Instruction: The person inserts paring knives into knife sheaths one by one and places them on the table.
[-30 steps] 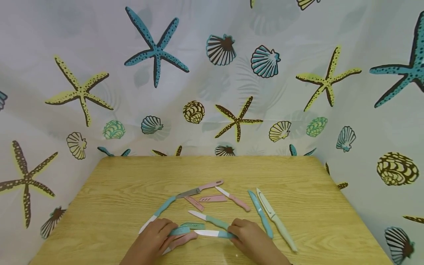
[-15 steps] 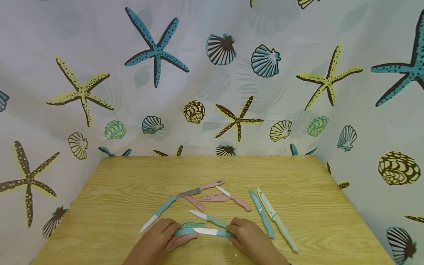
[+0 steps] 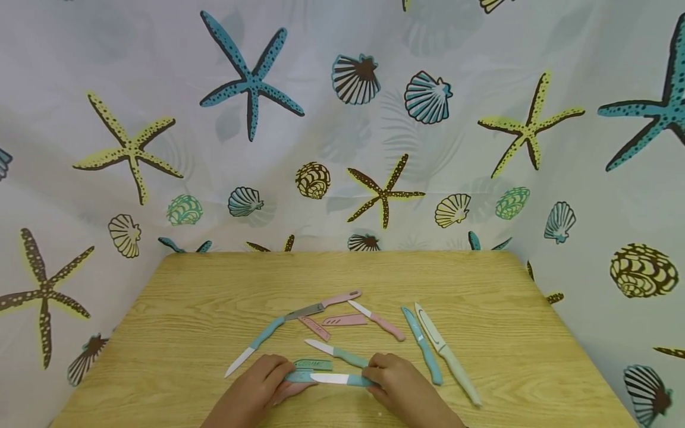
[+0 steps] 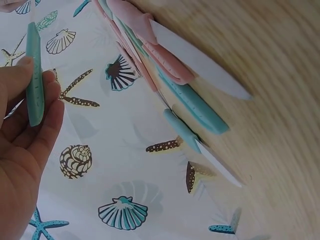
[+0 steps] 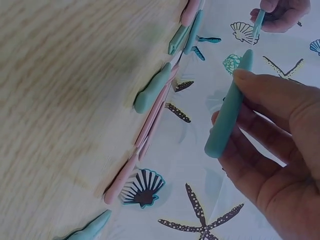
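Note:
My left hand (image 3: 257, 380) pinches a blue knife sheath (image 4: 35, 75) between thumb and fingers. In my right hand (image 3: 398, 383) is the blue handle (image 5: 230, 107) of a knife with a white blade (image 3: 332, 378). The blade points left and its tip overlaps the sheath's right end in the head view. Under the left hand lies a pink-handled knife (image 3: 293, 389), partly hidden there; its white blade (image 4: 200, 60) shows in the left wrist view. A green sheath (image 3: 314, 364) lies just behind the held sheath. Behind the right hand is a green-handled knife (image 3: 348, 356).
Farther back lie a blue-handled knife (image 3: 267, 333), a grey-bladed pink knife (image 3: 337, 300), another pink knife (image 3: 386, 326) and two pink sheaths (image 3: 345, 320). To the right are a blue knife (image 3: 425, 351) and a long pale green knife (image 3: 452, 362) on the wooden table (image 3: 535, 356).
My left hand has shifted slightly right with the sheath, and my right hand slightly left with the knife. The blade tip, apart from the sheath at first, now overlaps its end.

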`<state>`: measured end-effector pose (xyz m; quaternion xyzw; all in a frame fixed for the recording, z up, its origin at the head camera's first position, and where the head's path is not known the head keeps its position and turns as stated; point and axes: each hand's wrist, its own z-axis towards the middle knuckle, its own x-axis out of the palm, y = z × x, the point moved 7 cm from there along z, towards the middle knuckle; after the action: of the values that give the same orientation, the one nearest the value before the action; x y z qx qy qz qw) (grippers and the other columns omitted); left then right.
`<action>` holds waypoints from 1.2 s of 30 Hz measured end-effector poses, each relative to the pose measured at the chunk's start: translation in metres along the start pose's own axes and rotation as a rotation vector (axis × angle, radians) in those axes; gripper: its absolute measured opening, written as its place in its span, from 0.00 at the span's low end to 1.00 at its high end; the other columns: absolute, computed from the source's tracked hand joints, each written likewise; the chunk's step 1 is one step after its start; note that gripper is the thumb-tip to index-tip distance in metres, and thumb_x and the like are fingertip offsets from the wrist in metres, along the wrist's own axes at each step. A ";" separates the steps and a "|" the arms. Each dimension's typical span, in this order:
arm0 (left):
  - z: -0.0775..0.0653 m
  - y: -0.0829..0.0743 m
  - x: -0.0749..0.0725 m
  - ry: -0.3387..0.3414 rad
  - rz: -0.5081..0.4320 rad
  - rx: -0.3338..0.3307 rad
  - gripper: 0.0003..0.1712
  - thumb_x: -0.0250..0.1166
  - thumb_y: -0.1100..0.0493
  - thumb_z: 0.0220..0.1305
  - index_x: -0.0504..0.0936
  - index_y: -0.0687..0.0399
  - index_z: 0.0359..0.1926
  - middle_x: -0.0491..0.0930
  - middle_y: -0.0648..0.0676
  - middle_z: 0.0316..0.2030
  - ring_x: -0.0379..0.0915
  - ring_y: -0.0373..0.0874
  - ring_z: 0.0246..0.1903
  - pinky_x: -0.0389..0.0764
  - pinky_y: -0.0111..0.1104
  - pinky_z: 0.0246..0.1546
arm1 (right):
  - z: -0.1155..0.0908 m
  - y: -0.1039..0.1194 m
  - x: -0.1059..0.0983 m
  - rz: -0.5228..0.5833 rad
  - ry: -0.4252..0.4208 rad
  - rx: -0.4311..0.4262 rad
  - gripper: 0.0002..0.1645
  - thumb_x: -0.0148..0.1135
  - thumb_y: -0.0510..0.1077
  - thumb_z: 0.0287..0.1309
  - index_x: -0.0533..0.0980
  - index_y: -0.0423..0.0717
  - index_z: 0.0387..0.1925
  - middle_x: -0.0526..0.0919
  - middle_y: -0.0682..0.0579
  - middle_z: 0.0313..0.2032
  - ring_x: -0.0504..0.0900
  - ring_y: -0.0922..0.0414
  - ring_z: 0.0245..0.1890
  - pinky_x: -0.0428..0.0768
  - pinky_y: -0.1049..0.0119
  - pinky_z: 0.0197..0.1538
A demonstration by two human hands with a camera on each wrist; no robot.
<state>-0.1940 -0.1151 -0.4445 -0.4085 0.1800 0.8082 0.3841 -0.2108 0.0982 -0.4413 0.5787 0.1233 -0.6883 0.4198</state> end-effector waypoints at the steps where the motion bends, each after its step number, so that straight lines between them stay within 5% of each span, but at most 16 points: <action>1: 0.000 0.000 0.000 -0.006 0.002 0.000 0.33 0.33 0.45 0.76 0.82 0.58 0.41 0.77 0.49 0.40 0.74 0.39 0.40 0.78 0.27 0.41 | 0.000 0.001 0.000 0.000 -0.010 -0.014 0.09 0.72 0.37 0.50 0.84 0.42 0.36 0.80 0.55 0.34 0.78 0.65 0.33 0.77 0.80 0.35; 12: 0.003 -0.007 0.004 -0.080 -0.045 0.012 0.21 0.50 0.46 0.72 0.83 0.56 0.39 0.77 0.47 0.39 0.73 0.38 0.38 0.76 0.23 0.40 | 0.000 0.007 0.004 -0.050 -0.041 -0.071 0.09 0.72 0.38 0.50 0.84 0.43 0.36 0.79 0.55 0.33 0.77 0.66 0.32 0.75 0.81 0.35; 24: 0.008 -0.016 0.011 -0.091 -0.082 0.090 0.24 0.43 0.49 0.76 0.82 0.59 0.41 0.76 0.49 0.39 0.73 0.39 0.37 0.75 0.22 0.40 | 0.002 0.021 0.001 -0.134 -0.085 -0.175 0.10 0.73 0.40 0.49 0.84 0.44 0.36 0.79 0.55 0.35 0.77 0.64 0.33 0.74 0.81 0.37; 36: 0.013 -0.020 0.014 -0.063 -0.106 0.075 0.25 0.42 0.48 0.76 0.82 0.58 0.42 0.77 0.48 0.40 0.73 0.38 0.36 0.75 0.21 0.39 | 0.006 0.020 0.006 -0.115 0.020 -0.073 0.09 0.71 0.42 0.53 0.83 0.45 0.37 0.79 0.55 0.35 0.77 0.65 0.34 0.76 0.79 0.37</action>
<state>-0.1907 -0.0881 -0.4476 -0.3772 0.1762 0.7918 0.4468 -0.2007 0.0797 -0.4383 0.5618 0.1855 -0.7005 0.3990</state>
